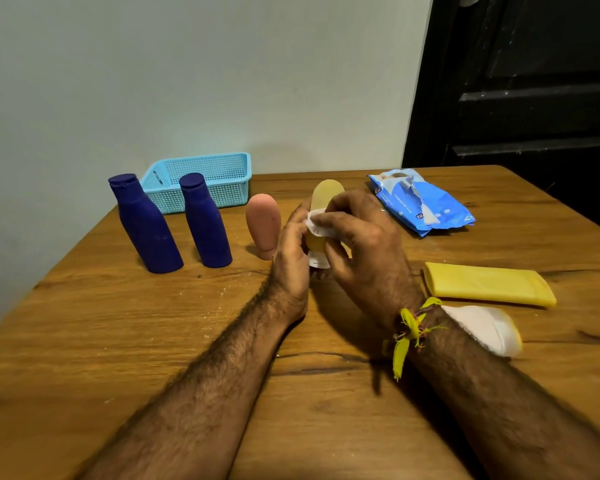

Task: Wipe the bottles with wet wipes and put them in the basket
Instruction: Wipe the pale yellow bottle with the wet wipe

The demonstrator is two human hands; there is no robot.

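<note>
Left hand: the left hand (291, 251) is curled round the tan bottle (326, 199), gripping it from the left side and holding it upright above the table (153, 341).
Right hand: the right hand (364, 244) pinches a white wet wipe (321, 226) against the bottle's front, fingers bent over the cloth.
Tan bottle: cap end down, rounded end up, between both hands at mid-table; whether the cap touches the tabletop cannot be told.
Blue bottles: a left blue bottle (146, 230) and a right blue bottle (207, 223) stand upright, just beside each other, in front of the basket.
Pink bottle: the pink bottle (264, 226) stands cap-down, just left of the left hand.
Basket: the light blue basket (219, 174) sits at the far edge near the wall; no bottle shows inside.
Wipes pack: the blue wipes pack (423, 206) lies far right, flap open.
Yellow bottle: the flat yellow bottle (489, 284) lies on its side right of the right wrist.
Used wipe: a crumpled white wipe (485, 327) lies just nearer than the yellow bottle.
Wrist: a yellow thread band (409, 330) is tied on the right wrist.
</note>
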